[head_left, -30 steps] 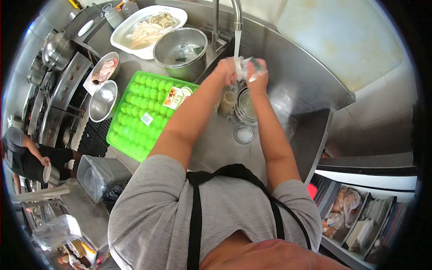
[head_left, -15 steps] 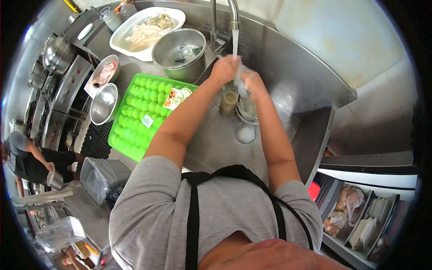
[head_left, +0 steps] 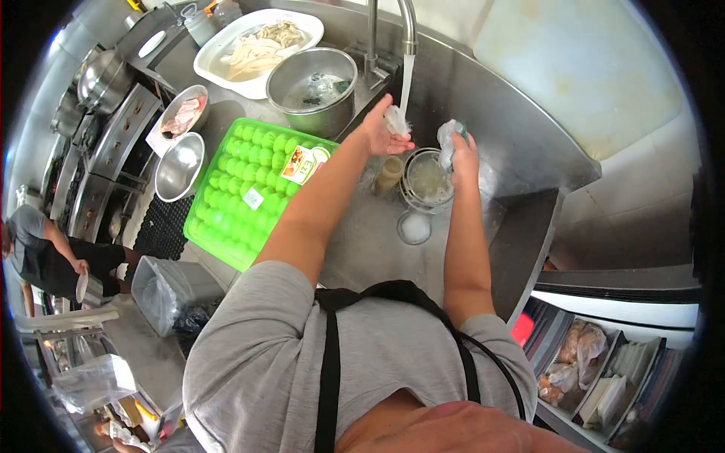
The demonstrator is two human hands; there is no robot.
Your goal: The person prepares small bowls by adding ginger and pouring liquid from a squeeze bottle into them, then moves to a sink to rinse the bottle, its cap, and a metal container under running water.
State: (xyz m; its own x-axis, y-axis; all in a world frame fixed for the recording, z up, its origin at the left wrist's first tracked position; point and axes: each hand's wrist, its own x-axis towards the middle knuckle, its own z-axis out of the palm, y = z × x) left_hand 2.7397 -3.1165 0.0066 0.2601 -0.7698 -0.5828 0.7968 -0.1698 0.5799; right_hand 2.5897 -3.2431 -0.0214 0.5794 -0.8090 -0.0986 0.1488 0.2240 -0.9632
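My left hand (head_left: 384, 134) is palm up beside the stream from the faucet (head_left: 408, 38), its fingers stretched out. Something white and wet, like foam or splashing water, lies against its palm. To the right, my right hand (head_left: 464, 155) is closed around a pale, foamy sponge (head_left: 450, 142) with a greenish edge. Between and below the hands, a round metal container (head_left: 427, 181) with cloudy liquid stands in the sink (head_left: 377, 249). Left of it is a tall brownish jar (head_left: 389, 174). A small round dish (head_left: 414, 226) with white suds sits nearer to me.
Left of the sink are a green egg tray (head_left: 242, 189), a metal pot (head_left: 313, 87), a white basin (head_left: 253, 49) with pale food in water, a bowl of meat (head_left: 185, 117) and a metal bowl (head_left: 181, 166). A person (head_left: 53, 249) holding a pot is at far left.
My hands were together under the running water and have moved apart. The left has turned palm up; the right has moved right with the sponge. The view has shifted slightly.
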